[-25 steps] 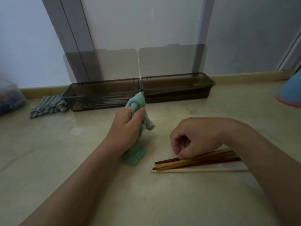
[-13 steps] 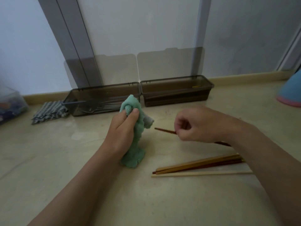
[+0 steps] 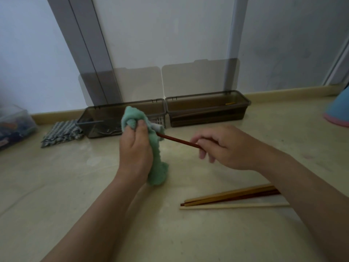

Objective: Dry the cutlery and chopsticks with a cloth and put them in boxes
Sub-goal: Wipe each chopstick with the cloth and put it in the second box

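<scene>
My left hand grips a green cloth that hangs down to the floor. My right hand pinches a dark red chopstick, and the chopstick's far tip is tucked into the cloth. Several more chopsticks, brown, dark and pale, lie on the floor under my right forearm. Two smoky brown boxes stand by the wall with lids up: the left box holds metal cutlery, the right box holds a few chopsticks.
A checked grey cloth lies left of the left box. A clear plastic container sits at the far left edge. A blue and pink object shows at the right edge. The floor is pale beige stone.
My right hand picked one dark red chopstick off the pile, lifted it and pushed its tip leftward into the cloth. My left hand kept hold of the cloth and rose slightly.
</scene>
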`<move>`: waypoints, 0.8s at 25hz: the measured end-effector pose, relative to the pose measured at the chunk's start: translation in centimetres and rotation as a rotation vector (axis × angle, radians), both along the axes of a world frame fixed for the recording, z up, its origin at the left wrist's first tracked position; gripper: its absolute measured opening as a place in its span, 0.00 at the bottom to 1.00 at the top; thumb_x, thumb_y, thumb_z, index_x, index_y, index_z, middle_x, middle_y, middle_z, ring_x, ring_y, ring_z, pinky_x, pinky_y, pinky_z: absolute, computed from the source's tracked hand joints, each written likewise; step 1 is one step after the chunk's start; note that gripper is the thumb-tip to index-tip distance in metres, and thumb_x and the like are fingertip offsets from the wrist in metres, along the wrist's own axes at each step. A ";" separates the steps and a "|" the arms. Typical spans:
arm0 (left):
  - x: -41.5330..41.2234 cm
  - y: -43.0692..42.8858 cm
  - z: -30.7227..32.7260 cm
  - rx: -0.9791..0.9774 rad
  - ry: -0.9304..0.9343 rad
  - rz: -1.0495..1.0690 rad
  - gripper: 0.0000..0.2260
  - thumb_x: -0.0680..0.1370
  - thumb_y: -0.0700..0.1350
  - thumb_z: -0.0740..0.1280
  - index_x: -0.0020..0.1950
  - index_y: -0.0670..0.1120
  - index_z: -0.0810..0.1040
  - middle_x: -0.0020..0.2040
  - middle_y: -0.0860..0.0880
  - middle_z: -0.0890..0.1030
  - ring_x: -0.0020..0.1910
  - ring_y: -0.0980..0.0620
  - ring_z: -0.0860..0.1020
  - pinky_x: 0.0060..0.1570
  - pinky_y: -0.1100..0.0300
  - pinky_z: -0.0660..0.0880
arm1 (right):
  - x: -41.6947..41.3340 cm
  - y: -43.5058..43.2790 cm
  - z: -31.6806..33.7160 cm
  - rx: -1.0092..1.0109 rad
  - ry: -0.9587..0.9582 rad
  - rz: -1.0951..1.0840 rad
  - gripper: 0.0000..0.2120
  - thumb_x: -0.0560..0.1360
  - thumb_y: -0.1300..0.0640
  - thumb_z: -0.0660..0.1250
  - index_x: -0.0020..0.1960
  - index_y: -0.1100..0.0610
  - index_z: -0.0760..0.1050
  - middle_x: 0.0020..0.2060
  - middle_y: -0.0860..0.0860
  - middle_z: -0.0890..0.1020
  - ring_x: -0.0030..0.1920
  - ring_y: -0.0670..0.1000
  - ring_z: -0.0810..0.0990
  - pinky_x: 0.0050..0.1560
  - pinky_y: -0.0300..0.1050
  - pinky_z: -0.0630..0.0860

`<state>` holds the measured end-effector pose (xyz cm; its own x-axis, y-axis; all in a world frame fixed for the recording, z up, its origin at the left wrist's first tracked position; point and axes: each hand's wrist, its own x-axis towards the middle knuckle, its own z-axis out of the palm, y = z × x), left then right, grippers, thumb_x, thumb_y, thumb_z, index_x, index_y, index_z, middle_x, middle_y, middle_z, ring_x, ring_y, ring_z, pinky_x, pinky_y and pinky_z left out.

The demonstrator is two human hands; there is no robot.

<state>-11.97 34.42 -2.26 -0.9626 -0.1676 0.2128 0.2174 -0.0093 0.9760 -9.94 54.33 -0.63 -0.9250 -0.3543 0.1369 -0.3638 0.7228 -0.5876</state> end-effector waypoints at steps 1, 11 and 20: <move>-0.3 -0.3 0.1 0.033 -0.007 0.059 0.11 0.82 0.48 0.55 0.45 0.49 0.74 0.35 0.52 0.75 0.29 0.61 0.75 0.30 0.64 0.74 | 0.0 0.4 0.2 0.073 -0.064 0.017 0.10 0.83 0.55 0.60 0.57 0.50 0.79 0.37 0.45 0.82 0.35 0.42 0.80 0.40 0.40 0.76; 1.5 2.9 -0.8 -0.128 0.096 -0.004 0.12 0.83 0.46 0.54 0.42 0.48 0.71 0.33 0.51 0.72 0.30 0.60 0.73 0.32 0.62 0.72 | 0.5 -3.9 -0.9 -0.096 0.124 0.075 0.16 0.83 0.58 0.60 0.38 0.45 0.69 0.29 0.43 0.74 0.32 0.43 0.73 0.34 0.35 0.67; 0.7 2.1 -0.7 -0.122 0.018 0.008 0.12 0.83 0.48 0.54 0.43 0.48 0.72 0.35 0.49 0.74 0.31 0.58 0.74 0.33 0.62 0.72 | 0.4 -2.6 -0.7 -0.071 -0.075 0.061 0.13 0.83 0.58 0.60 0.42 0.50 0.77 0.28 0.43 0.74 0.29 0.38 0.73 0.35 0.38 0.67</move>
<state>-11.23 36.57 -2.95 -0.9573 -0.1471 0.2489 0.2340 0.1114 0.9658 -9.59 51.74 -1.36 -0.9106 -0.4023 0.0947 -0.3590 0.6564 -0.6635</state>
